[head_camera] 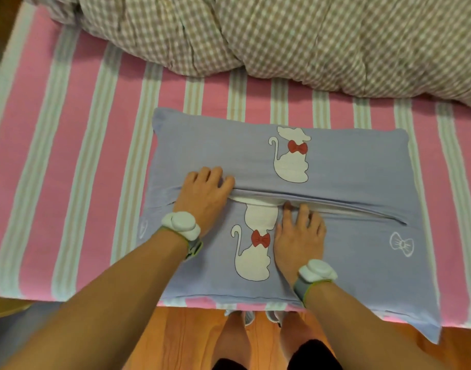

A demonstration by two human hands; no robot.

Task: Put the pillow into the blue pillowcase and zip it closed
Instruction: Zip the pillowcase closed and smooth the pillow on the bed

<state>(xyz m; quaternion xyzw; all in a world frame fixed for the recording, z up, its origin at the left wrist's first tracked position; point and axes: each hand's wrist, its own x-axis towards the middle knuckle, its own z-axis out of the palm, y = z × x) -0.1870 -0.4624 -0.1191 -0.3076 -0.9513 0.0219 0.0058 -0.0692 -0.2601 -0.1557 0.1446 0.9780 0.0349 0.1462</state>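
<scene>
The scene is evenly and softly lit, without glare; faint shadows are cast. Slight softness is seen throughout, and edges are curved by wide-angle distortion.

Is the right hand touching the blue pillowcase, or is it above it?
Touching. In the head view the right hand lies flat on the blue pillowcase, with its fingertips at the edge of the open zipper slit.

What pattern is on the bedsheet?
Pink and white stripes on the bedsheet, shown in the head view.
</scene>
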